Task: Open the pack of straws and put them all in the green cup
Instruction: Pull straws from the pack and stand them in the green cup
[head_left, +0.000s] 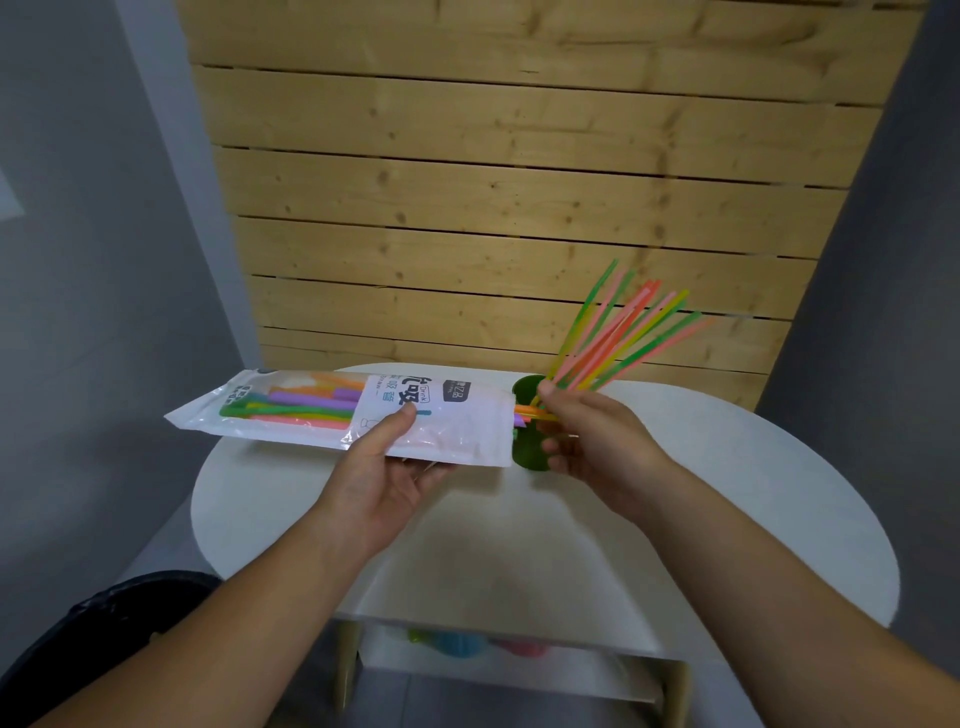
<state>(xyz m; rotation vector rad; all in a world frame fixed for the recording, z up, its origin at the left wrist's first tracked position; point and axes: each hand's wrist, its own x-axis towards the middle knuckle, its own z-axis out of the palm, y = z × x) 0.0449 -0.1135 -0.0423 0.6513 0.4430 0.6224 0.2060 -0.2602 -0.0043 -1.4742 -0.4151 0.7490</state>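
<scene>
My left hand holds the white plastic pack of straws level above the table, its open end pointing right toward the green cup. Several coloured straws remain inside the pack at its left end. My right hand is at the pack's mouth, its fingers pinched on a few orange and yellow straws sticking out of it, right over the cup. A bunch of green, orange, pink and yellow straws stands in the cup, fanning up and to the right. The hand and pack hide most of the cup.
The cup stands on a round white table in front of a pale wooden slat wall. A shelf under the table holds blurred coloured items. A dark bin sits at the lower left.
</scene>
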